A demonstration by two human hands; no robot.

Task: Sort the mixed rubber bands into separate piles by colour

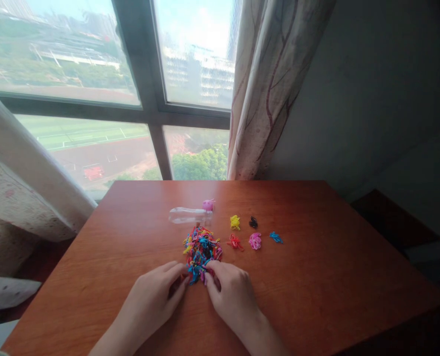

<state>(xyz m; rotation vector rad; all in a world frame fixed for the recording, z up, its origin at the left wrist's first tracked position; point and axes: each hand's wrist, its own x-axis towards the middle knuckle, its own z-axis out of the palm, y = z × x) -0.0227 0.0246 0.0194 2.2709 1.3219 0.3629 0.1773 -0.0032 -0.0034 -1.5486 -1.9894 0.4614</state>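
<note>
A heap of mixed coloured elastic bands (201, 247) lies on the wooden table (316, 277). My left hand (155, 296) rests at the heap's near left edge with its fingers stretched toward the bands. My right hand (229, 291) sits at the near right edge, its fingertips pinched on bands at the bottom of the heap. To the right lie small sorted clusters: yellow (235, 222), black (253, 222), red (235, 242), pink (255, 241) and blue (275, 238).
A clear plastic bottle (188, 215) lies on its side behind the heap, with a pink cap or cluster (208, 204) at its right end. Behind the table are a window and curtains. A dark low piece of furniture (390, 222) stands at the right.
</note>
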